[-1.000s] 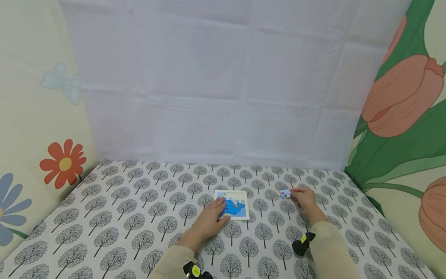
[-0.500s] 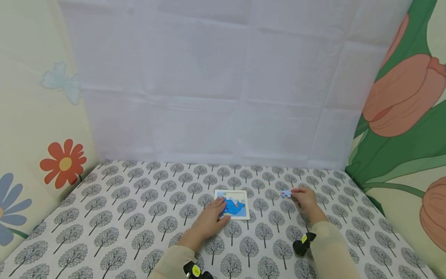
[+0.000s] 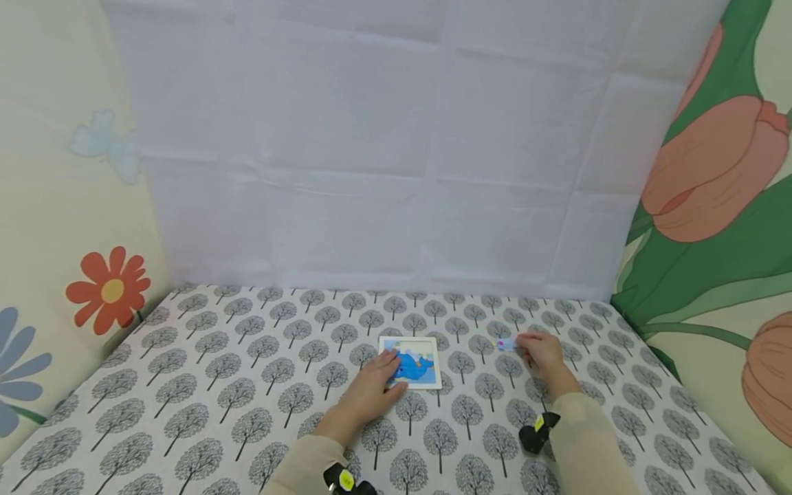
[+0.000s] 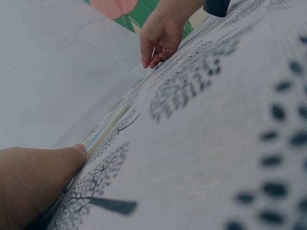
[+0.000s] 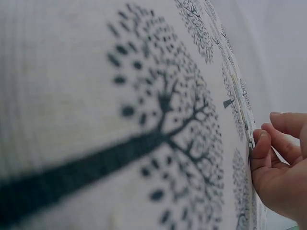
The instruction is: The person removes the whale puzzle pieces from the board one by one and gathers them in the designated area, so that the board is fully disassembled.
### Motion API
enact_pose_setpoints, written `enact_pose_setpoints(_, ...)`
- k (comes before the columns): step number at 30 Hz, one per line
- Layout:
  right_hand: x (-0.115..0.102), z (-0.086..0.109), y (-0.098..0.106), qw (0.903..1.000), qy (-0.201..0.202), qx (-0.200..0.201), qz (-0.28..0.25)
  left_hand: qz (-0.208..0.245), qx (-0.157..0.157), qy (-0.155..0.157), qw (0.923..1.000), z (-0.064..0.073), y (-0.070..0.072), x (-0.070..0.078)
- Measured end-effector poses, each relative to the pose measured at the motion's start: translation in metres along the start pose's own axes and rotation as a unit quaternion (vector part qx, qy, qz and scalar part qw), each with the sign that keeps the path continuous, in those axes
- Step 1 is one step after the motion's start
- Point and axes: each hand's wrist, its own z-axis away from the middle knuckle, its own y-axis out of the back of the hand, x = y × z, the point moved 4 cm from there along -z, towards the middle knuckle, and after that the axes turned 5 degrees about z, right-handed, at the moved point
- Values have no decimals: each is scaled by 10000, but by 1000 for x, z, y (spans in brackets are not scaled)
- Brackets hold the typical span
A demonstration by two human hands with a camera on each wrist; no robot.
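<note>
In the head view, the left hand (image 3: 369, 386) lies with fingers extended on the left side of a white-framed puzzle board (image 3: 436, 364), covering that part of its rim and some of the blue whale picture (image 3: 417, 369); what is under the palm cannot be seen. To the board's right, apart from it on the tree-print cloth (image 3: 442, 412) that covers the desk, is a small puzzle piece (image 3: 504, 344), its right end hidden by the fingertips of the right hand (image 3: 542, 352), which appear to pinch it; the piece is too small for its print to be read. Both pale sleeves (image 3: 306, 457) run off the bottom edge, and the black wrist device on the left arm is cut there too. The left wrist view shows the left hand only in part, thumb tip at the board's near edge, the board reduced to a thin strip. Beyond, the right hand reaches down with bent fingers, its forearm cropped at the top; the piece cannot be made out. In the right wrist view, the right hand is cut by the right edge, its fingers drawn together at a barely visible pale sliver, while blurred printed trees fill most of the view.
</note>
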Motion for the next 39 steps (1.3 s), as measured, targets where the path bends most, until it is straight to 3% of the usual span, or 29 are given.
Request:
enact_pose_setpoints(4, -1, 0, 1, 10000, -24, 59, -41, -23, 12, 31, 10000, 0, 1, 0)
enact_pose_setpoints(14, -8, 1, 2, 9989, 245, -235, -325, 127, 94, 75, 9998, 1, 4, -1)
enact_pose_setpoints(26, -23, 6, -3, 9991, 281, -49, 300, 239, 92, 143, 9996, 0, 3, -1)
enact_pose_setpoints(32, -29, 11, -12, 9986, 436, -247, 145, 272, 29, 249, 9993, 0, 2, 0)
enact_pose_setpoints(39, -36, 13, -36, 9986, 347, -304, 253, 205, 31, 279, 9994, 0, 3, 3)
